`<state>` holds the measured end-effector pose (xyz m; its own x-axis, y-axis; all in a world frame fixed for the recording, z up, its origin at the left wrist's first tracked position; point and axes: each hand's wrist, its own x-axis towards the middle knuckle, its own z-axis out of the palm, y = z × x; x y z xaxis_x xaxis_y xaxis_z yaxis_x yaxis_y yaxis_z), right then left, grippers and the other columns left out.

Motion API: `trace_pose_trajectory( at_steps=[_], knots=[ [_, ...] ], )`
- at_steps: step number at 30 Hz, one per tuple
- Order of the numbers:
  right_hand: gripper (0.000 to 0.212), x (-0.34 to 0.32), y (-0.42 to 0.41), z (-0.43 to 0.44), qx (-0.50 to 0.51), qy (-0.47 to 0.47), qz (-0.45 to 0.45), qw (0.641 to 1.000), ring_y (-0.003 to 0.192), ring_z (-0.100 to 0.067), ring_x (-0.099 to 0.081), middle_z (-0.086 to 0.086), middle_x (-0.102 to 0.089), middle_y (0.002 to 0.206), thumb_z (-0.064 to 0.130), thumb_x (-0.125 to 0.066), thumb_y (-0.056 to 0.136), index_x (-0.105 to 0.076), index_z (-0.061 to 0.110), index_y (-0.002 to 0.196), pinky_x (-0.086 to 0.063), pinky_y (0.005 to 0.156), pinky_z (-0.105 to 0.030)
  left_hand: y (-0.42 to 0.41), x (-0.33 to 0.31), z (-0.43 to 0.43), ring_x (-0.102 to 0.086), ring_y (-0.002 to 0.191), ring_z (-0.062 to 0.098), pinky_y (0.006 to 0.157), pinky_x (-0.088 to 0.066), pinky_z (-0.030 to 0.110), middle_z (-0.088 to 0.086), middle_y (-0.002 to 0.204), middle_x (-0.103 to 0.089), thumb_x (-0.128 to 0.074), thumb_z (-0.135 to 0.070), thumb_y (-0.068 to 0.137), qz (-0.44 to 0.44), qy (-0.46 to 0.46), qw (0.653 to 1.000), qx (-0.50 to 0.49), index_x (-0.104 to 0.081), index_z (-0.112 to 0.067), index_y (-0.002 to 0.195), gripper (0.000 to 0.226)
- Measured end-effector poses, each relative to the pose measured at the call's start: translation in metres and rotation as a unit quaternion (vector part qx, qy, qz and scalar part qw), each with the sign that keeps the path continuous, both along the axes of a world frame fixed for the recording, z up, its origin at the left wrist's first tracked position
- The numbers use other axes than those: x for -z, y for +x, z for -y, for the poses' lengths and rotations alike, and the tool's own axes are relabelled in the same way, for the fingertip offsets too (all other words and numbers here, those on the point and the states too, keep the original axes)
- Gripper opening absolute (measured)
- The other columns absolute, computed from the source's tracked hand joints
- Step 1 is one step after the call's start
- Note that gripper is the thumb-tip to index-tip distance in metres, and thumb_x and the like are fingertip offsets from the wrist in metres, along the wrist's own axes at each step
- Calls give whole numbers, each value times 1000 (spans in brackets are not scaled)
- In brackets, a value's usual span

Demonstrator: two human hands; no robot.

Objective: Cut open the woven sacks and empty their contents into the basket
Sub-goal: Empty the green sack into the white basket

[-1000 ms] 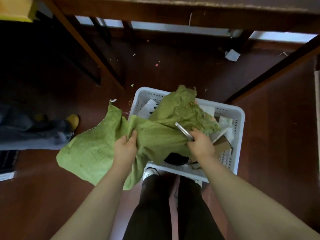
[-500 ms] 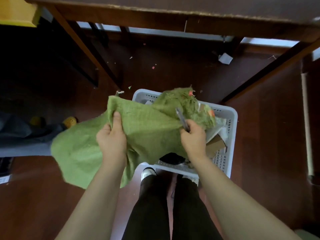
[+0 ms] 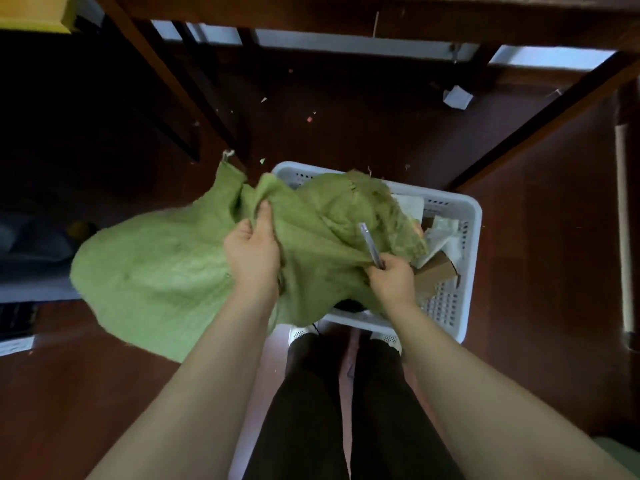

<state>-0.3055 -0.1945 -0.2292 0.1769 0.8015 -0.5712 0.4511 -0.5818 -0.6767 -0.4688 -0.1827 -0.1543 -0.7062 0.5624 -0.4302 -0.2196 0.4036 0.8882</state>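
Note:
A limp green woven sack (image 3: 166,261) hangs over the left side of a white perforated plastic basket (image 3: 467,237) on the floor in front of my feet. My left hand (image 3: 252,251) grips a fold of the sack near its middle. My right hand (image 3: 391,278) holds the sack's frayed open end over the basket and also clamps a slim metal cutter (image 3: 370,244), which points up and away. Cardboard and paper packets (image 3: 440,268) lie inside the basket, partly hidden under the sack.
Dark wooden table legs and braces (image 3: 194,95) rise on the left and right behind the basket. Paper scraps (image 3: 457,97) litter the red-brown floor. A person's legs and a yellow shoe (image 3: 81,230) lie at far left. My dark trousers and white shoes stand against the basket.
My left hand has shifted its grip further up and right along the sack, bunching the cloth. The sack's open end has moved a little over the basket; the right hand stays near the same place.

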Motion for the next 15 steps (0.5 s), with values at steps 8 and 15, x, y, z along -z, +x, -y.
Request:
trace_pose_trajectory(
  at_steps=[8,15],
  knots=[
    [12,6,7,-11,90,-42,-40,994,64,-19,-50,-3,-51,64,-1,-57,83,-65,5,77,-38,58,-26,3,10,11,-61,70,9,71,-52,28,-5,73,-64,-58,-33,94,-4,-44,999,20,-60,-20,69,28],
    [21,1,1,-4,68,-101,-83,989,68,-14,-54,-2,-60,78,-7,-62,79,-69,7,92,-44,62,-25,-1,11,10,-62,72,18,72,-54,32,1,74,-62,-57,-32,95,55,-72,996,-8,-56,-15,71,29]
  ],
)
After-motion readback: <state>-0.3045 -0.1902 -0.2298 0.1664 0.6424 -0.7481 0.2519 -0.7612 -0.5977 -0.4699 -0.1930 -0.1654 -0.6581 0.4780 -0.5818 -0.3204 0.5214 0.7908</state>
